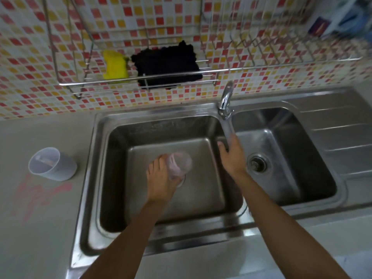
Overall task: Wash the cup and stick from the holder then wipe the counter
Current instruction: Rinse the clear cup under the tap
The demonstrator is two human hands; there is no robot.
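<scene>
1. Cup (pixel 179 165), clear with a pinkish tint, is held low inside the left sink basin (pixel 120 137); the left hand (pixel 161 178) is closed around its side, and its mouth faces up toward the camera.
2. On the spout of the tap (pixel 226 109), the right hand (pixel 232 156) has its fingers wrapped; no water can be seen running.
3. Judging by this, the washing step is only beginning: the spout looks ready to be aimed over the left basin, and the water must then be turned on.
4. Back on the counter (pixel 40 228), left of the sink, sits the holder (pixel 53 167), a pale tumbler with what may be the stick inside; blur makes this uncertain.
5. Just beside the holder, a pink smear (pixel 40 194) marks the counter, probably the spot to wipe later.
6. On a wire rack (pixel 130 81) on the tiled wall above rest a yellow sponge (pixel 115 66) and a dark cloth (pixel 167 66).
7. Steel walls close in around the cup, yet the basin is bare, so there is room to tilt it; the right basin (pixel 281 158) is open too.
</scene>
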